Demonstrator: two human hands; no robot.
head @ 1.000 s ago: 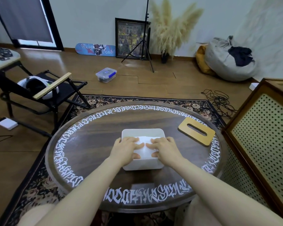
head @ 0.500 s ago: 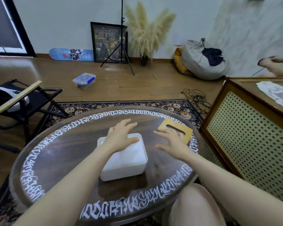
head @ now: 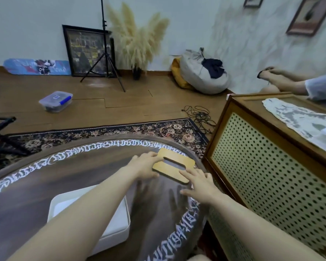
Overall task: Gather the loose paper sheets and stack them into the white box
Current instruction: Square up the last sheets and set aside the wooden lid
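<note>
The left forearm hides much of the white box (head: 119, 226), contents unclear. Left hand (head: 146, 164) and right hand (head: 200, 183), fingers spread, touch the wooden lid (head: 174, 167).

On the table (head: 68, 178), the white box (head: 117, 228) sits near the front, under the left forearm. Further back and to the right lies the slotted wooden lid (head: 174, 167), left hand (head: 143, 164) at its left end, right hand (head: 199, 185) at its near corner. A cabinet (head: 271, 181) stands right of the table, with a cloth (head: 297, 119) on top. A rug (head: 105, 132) lies beneath the table.
</note>
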